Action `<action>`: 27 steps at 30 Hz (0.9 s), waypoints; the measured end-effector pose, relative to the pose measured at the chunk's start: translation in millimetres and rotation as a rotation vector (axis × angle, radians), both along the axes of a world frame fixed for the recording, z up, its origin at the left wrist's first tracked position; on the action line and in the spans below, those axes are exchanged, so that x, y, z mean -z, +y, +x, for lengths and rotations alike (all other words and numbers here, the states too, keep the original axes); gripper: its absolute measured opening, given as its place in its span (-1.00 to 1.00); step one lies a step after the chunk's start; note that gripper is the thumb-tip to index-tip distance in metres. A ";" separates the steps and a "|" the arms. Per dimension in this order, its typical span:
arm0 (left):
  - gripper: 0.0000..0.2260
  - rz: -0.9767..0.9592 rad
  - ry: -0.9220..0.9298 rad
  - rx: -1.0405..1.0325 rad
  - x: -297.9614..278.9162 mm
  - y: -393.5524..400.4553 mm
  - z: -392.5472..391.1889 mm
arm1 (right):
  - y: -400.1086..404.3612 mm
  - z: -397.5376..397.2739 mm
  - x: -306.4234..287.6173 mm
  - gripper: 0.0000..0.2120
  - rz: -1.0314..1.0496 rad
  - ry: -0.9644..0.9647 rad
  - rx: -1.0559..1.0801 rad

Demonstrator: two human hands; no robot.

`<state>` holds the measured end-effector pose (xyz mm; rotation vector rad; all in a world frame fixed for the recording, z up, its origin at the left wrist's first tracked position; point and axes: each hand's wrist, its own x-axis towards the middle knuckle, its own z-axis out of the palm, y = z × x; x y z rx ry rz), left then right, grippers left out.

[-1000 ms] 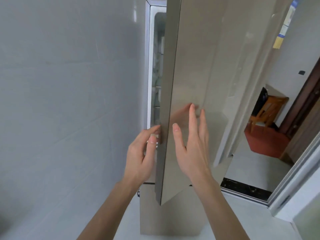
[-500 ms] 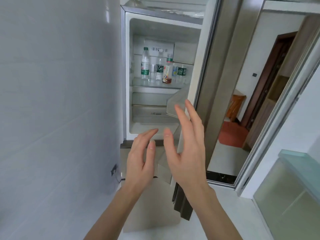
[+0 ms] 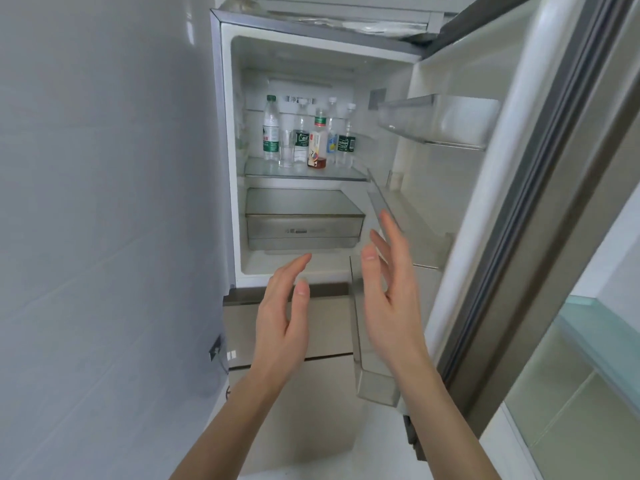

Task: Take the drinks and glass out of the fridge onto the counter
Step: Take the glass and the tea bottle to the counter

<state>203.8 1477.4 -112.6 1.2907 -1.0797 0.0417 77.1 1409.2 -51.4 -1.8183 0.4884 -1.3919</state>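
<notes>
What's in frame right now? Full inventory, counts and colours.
fridge: 1, white inside, steel-edged, door open to the right
glass shelf: 1, clear, mid-fridge, carries all drinks
tall bottle: 1, clear, green cap and label, shelf left
drinking glass: 1, clear, right of the tall bottle
carton-style bottle: 1, white, green cap, shelf front centre
small bottles: about 3, clear, white caps, around and behind it
drawer: 1, grey, below shelf
door bin: 1, clear, on door
left hand: open, below fridge compartment
right hand: open, beside it

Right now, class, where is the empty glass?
In the head view, the glass stands on the fridge's glass shelf, left of centre, between the green-capped bottle and a clear bottle.
</notes>
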 end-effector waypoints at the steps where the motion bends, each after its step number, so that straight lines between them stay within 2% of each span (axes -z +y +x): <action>1: -0.53 -0.004 0.005 0.001 -1.8 -3.7 0.0 | -5.2 0.2 -0.3 -0.48 0.020 -0.002 -0.012; 6: -0.53 -0.010 0.012 -0.016 -8.3 -22.7 2.4 | -36.4 -6.5 -1.9 -0.34 0.108 -0.070 0.006; 18: -0.49 0.007 -0.008 -0.033 -17.0 -84.7 -18.2 | -98.8 -43.2 6.5 -0.46 0.066 -0.080 0.127; 22: -0.50 -0.002 -0.003 -0.030 -18.7 -106.8 -29.0 | -117.9 -56.4 8.5 -0.43 0.044 -0.095 0.164; 27: -0.52 -0.037 0.025 -0.030 -20.3 -127.4 -38.2 | -144.2 -63.9 10.7 -0.44 -0.004 -0.069 0.112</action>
